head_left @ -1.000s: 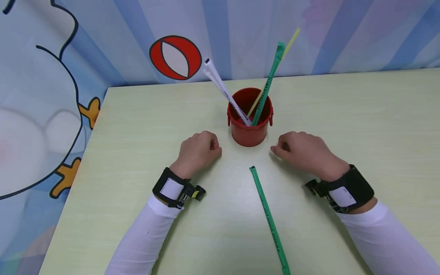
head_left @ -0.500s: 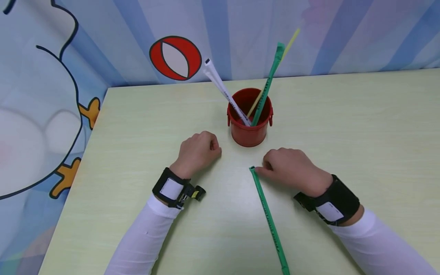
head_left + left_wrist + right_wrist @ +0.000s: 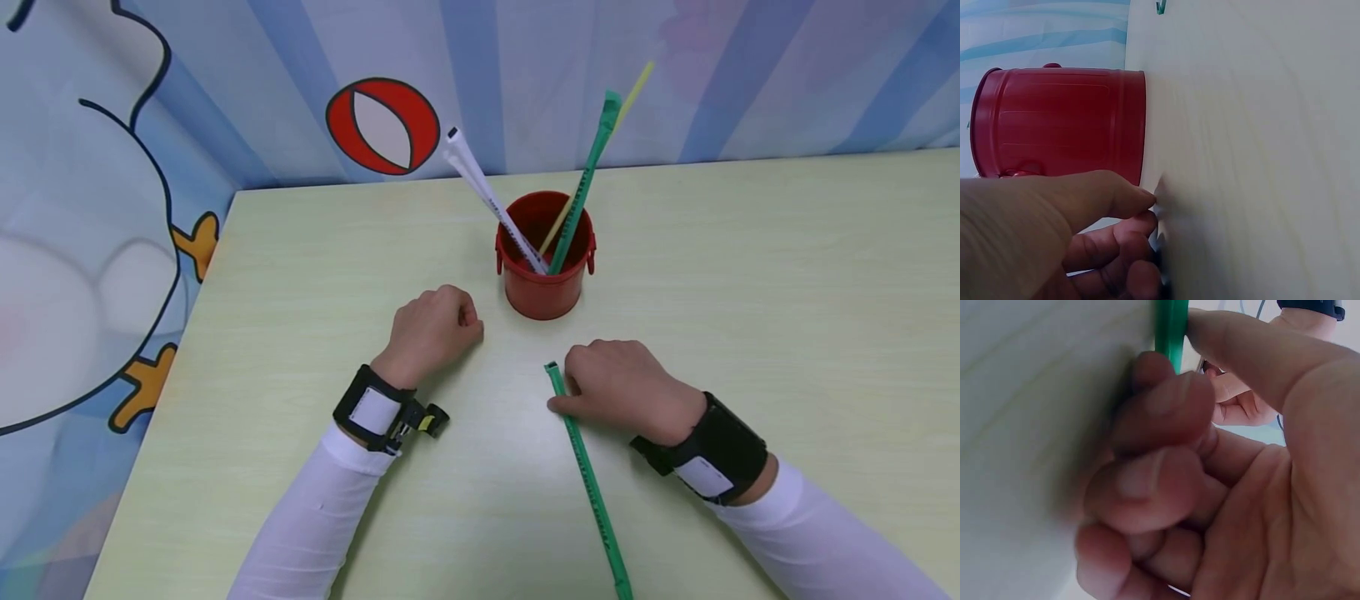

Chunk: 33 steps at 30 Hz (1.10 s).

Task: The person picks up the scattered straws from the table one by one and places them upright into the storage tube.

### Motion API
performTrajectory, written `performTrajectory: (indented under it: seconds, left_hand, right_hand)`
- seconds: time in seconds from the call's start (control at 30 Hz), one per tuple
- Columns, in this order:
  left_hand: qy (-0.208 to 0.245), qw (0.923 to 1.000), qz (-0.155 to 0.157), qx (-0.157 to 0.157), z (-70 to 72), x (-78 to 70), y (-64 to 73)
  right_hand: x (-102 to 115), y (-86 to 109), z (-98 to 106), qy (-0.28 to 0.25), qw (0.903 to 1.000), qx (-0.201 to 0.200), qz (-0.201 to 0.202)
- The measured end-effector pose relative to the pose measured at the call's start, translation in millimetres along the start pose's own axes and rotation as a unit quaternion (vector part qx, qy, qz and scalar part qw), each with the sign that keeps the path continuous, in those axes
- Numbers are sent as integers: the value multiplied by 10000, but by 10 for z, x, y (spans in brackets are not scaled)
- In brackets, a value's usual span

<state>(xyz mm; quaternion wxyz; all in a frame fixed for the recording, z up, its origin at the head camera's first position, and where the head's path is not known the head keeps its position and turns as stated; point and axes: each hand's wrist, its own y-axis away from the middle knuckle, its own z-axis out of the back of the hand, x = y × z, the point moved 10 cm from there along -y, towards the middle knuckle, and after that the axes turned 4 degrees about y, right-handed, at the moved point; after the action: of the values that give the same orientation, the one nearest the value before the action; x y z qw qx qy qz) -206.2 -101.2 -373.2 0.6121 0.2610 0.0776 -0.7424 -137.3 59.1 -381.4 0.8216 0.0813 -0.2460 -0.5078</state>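
A long green wrapped straw [image 3: 592, 492] lies on the table, its dark-tipped end pointing towards the bucket. My right hand [image 3: 626, 387] pinches it near that end, the thumb lying across it in the head view. In the right wrist view the straw [image 3: 1171, 331] shows between thumb and curled fingers. Resting on the table left of the straw, my left hand [image 3: 433, 325] is loosely curled and holds nothing. Just beyond both hands stands a red bucket [image 3: 543, 292]. White wrapped sticks [image 3: 480, 183], a green wrapped straw [image 3: 600, 142] and a thin yellow stick [image 3: 637, 87] lean inside it.
The pale wooden table [image 3: 787, 292] meets a blue striped printed backdrop [image 3: 540, 75] behind the bucket. At the left, the table's edge runs along another printed cloth [image 3: 67, 333]. A black strap with a small camera [image 3: 431, 421] sits on my left wrist.
My right hand has moved left and towards me, from beside the bucket to the green straw, and its thumb now crosses it. The left hand, bucket and straw have stayed in place.
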Motion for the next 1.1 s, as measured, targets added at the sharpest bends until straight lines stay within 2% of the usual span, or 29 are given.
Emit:
performTrajectory:
  seconds: [0.67,0.93,1.1]
  left_hand:
    - [24,9999,96,31,-9,13,0]
    - [51,9999,93,36,-11,16,4]
    - [49,10000,79,31,-2,8,3]
  right_hand:
    - [-15,-23,-7,-321,9994,38,153]
    - [-33,-11,108,-460,9981,-300,272]
    - [-91,-15,209,-683,9963,-484,215]
